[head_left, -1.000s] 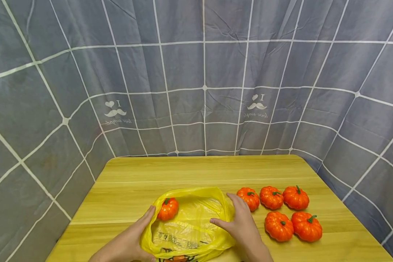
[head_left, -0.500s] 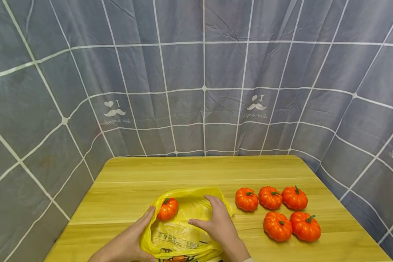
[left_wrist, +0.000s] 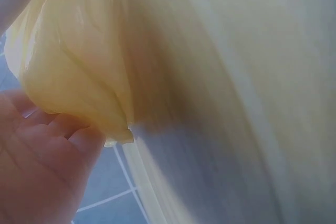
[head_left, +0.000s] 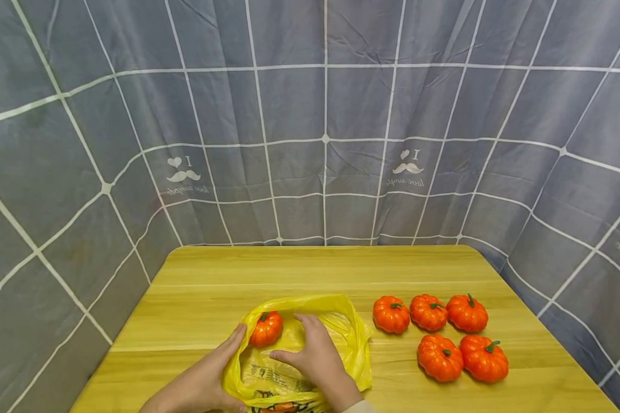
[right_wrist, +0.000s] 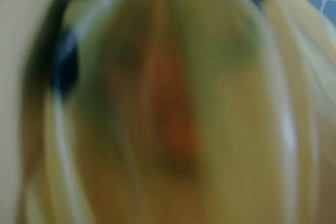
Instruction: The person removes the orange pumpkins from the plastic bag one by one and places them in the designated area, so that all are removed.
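A yellow plastic bag (head_left: 359, 344) lies with its mouth spread wide near the front of the table. Inside, against its left wall, is a small orange pumpkin (head_left: 266, 329) with a green stem. My left hand (head_left: 204, 376) rests along the bag's left side, thumb and straight fingers far apart; the left wrist view shows its fingers (left_wrist: 58, 135) against the hanging plastic. My right hand (head_left: 317, 358) reaches into the bag's mouth, fingers and thumb spread towards the pumpkin, with a gap between them. Blurred plastic and an orange patch fill the right wrist view.
Several more orange pumpkins stand in two rows at the right: a back row (head_left: 429, 312) and a front pair including one pumpkin (head_left: 483, 359). The wooden table (head_left: 310, 267) is edged by a grey curtain (head_left: 289, 172) with white grid lines.
My right hand has left the bag's right rim and moved left, into the mouth, closer to the pumpkin inside. My left hand keeps its place on the bag.
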Demonstrator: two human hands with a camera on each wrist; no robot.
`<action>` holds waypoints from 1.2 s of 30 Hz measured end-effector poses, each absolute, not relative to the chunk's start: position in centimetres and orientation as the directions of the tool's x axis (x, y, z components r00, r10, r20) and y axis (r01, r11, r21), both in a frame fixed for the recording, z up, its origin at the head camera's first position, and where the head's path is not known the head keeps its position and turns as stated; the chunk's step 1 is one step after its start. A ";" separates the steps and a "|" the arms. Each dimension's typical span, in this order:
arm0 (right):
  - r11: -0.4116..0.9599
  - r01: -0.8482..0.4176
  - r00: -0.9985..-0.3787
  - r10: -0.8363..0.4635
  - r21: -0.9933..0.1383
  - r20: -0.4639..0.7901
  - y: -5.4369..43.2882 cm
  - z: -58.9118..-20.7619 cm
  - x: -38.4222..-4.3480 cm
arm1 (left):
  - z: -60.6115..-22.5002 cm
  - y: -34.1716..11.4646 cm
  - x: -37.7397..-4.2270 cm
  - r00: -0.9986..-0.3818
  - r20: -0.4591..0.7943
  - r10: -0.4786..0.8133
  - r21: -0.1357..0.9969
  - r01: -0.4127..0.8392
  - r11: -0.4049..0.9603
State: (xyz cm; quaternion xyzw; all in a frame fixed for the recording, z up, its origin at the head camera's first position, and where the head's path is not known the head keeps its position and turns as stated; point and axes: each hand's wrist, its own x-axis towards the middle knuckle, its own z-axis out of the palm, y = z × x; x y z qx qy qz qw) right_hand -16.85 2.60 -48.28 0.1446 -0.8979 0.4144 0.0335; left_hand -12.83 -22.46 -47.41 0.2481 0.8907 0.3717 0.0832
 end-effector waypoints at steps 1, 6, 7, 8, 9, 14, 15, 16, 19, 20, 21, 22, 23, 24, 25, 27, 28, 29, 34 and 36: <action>0.615 -0.283 -0.957 -0.237 -0.736 0.170 2.4 -48.4 -16.9 | -47.4 -22.4 -12.8 -0.863 0.035 0.504 0.704 0.379 0.600; 0.601 -0.278 -0.955 -0.256 -0.750 0.150 1.3 -48.8 -17.1 | -47.2 -22.3 -12.9 -0.865 0.021 0.501 0.715 0.363 0.597; 0.602 -0.282 -0.954 -0.258 -0.747 0.153 1.1 -48.9 -17.2 | -47.2 -22.2 -12.9 -0.864 0.018 0.503 0.715 0.363 0.598; 0.604 -0.285 -0.953 -0.259 -0.744 0.155 1.0 -49.0 -17.2 | -47.2 -22.2 -12.9 -0.864 0.013 0.503 0.719 0.358 0.596; 0.607 -0.288 -0.953 -0.260 -0.741 0.157 0.8 -49.1 -17.3 | -47.2 -22.2 -12.9 -0.864 0.008 0.504 0.722 0.354 0.595; 0.629 -0.296 -0.953 -0.250 -0.719 0.173 0.2 -49.3 -17.7 | -47.1 -22.1 -13.0 -0.862 -0.011 0.507 0.732 0.339 0.591; 0.632 -0.294 -0.954 -0.245 -0.717 0.175 0.1 -49.3 -17.7 | -47.1 -22.0 -13.0 -0.861 -0.009 0.508 0.729 0.342 0.593; 0.632 -0.293 -0.954 -0.239 -0.717 0.180 -0.1 -49.3 -17.8 | -47.1 -22.0 -13.0 -0.860 -0.008 0.510 0.727 0.345 0.593; 0.623 -0.286 -0.957 -0.221 -0.728 0.187 -0.4 -49.4 -17.9 | -47.1 -22.0 -12.9 -0.858 -0.002 0.514 0.720 0.355 0.596; 0.619 -0.285 -0.958 -0.215 -0.732 0.190 -0.5 -49.4 -17.9 | -47.1 -22.0 -12.9 -0.857 0.000 0.515 0.719 0.358 0.596; 0.616 -0.278 -0.960 -0.209 -0.737 0.187 -0.6 -49.4 -17.9 | -47.1 -22.0 -12.9 -0.857 -0.001 0.515 0.717 0.359 0.597; 0.612 -0.278 -0.960 -0.204 -0.741 0.191 -0.8 -49.4 -17.9 | -47.1 -22.0 -12.9 -0.857 0.000 0.515 0.718 0.358 0.597; 0.611 -0.277 -0.960 -0.201 -0.741 0.194 -0.9 -49.4 -17.9 | -47.1 -22.0 -12.9 -0.858 0.000 0.514 0.719 0.357 0.596; 0.609 -0.280 -0.960 -0.197 -0.742 0.200 -1.0 -49.4 -17.9 | -47.1 -22.0 -12.9 -0.857 0.000 0.515 0.720 0.358 0.595; 0.609 -0.281 -0.959 -0.194 -0.742 0.205 -1.1 -49.4 -17.9 | -47.1 -22.0 -12.8 -0.856 -0.001 0.516 0.721 0.357 0.594; 0.606 -0.281 -0.960 -0.186 -0.744 0.212 -1.3 -49.4 -17.9 | -47.1 -22.0 -12.8 -0.856 -0.004 0.518 0.725 0.354 0.590; 0.605 -0.282 -0.959 -0.181 -0.745 0.216 -1.3 -49.4 -17.9 | -47.2 -21.9 -12.8 -0.855 -0.004 0.518 0.728 0.352 0.588; 0.604 -0.283 -0.959 -0.177 -0.745 0.220 -1.4 -49.4 -17.9 | -47.2 -21.9 -12.8 -0.855 -0.005 0.519 0.730 0.351 0.586; 0.593 -0.282 -0.959 -0.159 -0.754 0.234 -1.5 -49.3 -17.8 | -47.2 -21.9 -12.8 -0.858 -0.012 0.514 0.746 0.335 0.575; 0.587 -0.275 -0.961 -0.156 -0.761 0.227 -1.5 -49.3 -17.7 | -47.3 -21.9 -12.8 -0.859 -0.014 0.513 0.746 0.333 0.577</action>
